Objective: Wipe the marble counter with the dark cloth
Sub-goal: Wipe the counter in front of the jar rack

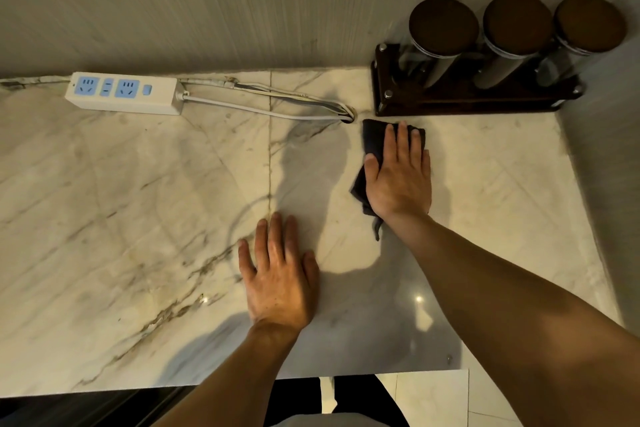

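The marble counter [138,201] is pale with brown veins and fills most of the view. A dark cloth [372,139] lies flat on it toward the back right. My right hand [400,177] presses palm-down on the cloth, fingers together and pointing to the wall, covering most of it. Cloth edges show beyond the fingertips and to the left of the wrist. My left hand [278,274] rests flat on the bare marble nearer the front edge, fingers spread, holding nothing.
A white power strip [124,92] with blue sockets lies at the back left; its cables [277,104] run into a hole beside the cloth. A dark wooden rack [460,97] with three lidded jars stands just behind the cloth. A wall rises on the right.
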Tool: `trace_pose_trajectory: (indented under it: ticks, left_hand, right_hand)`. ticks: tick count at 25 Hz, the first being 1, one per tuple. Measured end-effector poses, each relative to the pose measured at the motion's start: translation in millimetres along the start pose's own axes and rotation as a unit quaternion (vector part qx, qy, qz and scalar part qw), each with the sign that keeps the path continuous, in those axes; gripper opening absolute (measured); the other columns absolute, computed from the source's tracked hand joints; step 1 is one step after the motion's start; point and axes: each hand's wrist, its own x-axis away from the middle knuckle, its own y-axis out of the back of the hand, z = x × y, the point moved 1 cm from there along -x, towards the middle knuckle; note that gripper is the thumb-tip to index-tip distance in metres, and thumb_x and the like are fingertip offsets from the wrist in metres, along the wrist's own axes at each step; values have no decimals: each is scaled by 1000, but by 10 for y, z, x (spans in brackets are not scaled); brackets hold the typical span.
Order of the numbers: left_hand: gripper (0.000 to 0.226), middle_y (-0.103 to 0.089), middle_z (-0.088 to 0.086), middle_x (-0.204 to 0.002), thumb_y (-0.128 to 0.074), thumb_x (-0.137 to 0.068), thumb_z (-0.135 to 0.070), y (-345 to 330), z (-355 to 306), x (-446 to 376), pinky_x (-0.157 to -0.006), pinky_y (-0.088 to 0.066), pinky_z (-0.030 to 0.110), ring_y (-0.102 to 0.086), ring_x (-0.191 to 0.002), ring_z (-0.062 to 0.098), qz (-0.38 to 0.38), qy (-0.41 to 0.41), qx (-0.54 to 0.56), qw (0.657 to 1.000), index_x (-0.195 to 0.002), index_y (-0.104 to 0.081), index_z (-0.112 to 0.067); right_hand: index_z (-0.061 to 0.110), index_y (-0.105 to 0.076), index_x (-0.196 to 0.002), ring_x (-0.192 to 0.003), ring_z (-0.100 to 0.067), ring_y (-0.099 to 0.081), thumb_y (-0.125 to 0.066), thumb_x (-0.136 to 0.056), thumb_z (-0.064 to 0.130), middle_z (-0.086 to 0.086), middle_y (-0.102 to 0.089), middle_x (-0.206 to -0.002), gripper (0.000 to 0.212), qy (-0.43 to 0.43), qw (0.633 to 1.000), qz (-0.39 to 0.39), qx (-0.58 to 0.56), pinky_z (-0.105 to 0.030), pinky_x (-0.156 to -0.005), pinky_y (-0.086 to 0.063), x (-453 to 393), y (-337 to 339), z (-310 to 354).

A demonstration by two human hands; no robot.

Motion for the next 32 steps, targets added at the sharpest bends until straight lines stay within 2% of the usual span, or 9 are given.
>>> trace_pose_trajectory:
  ticks: [4, 8, 20, 28, 32]
  left_hand:
    - [62, -32, 16, -153, -33, -92, -40, 19, -4, 10, -115, -13, 57, -22, -143, 33, 5, 5, -4, 1000, -145, -34, -9]
    - [62, -31, 14, -154, -31, -92, -41, 12, -18, 1, -116, -10, 56, -20, -144, 32, 9, 5, -4, 1000, -146, -33, -10]
    - [59, -29, 14, -154, -31, -94, -38, -34, 17, 22, -115, -8, 57, -15, -144, 30, -12, -16, 11, 1000, -146, -30, -10]
    - [56, -22, -1, -158, -21, -96, -43, -65, 39, 13, -116, -1, 53, -6, -146, 28, -10, -9, 10, 1000, -149, -22, -24]
    - [55, -20, -2, -159, -17, -97, -42, -45, 38, 26, -116, 3, 54, -1, -146, 28, -5, -19, 18, 1000, -150, -18, -25]
  right_hand:
    - [16, -2, -154, -148, -22, 6, -17, -100, 46, -6, 1, -163, 64, -71, 997, -14, -22, -41, -120, 1, 117, -11, 15]
    - [13, -1, -154, -148, -23, 7, -17, -100, 46, -7, 1, -163, 64, -105, 994, -24, -29, -42, -120, 1, 259, -9, -12]
    - [12, -1, -153, -148, -24, 6, -18, -100, 46, -8, 1, -163, 66, -139, 990, -31, -16, -41, -120, 2, 826, -77, -173]
    - [12, 0, -153, -148, -23, 7, -17, -99, 48, -8, 1, -163, 67, -141, 990, -28, -14, -41, -120, 2, 1262, -129, -293]
    - [13, -1, -153, -149, -23, 5, -19, -99, 49, -7, 0, -163, 67, -135, 990, -34, -10, -41, -120, 1, 1485, -174, -349]
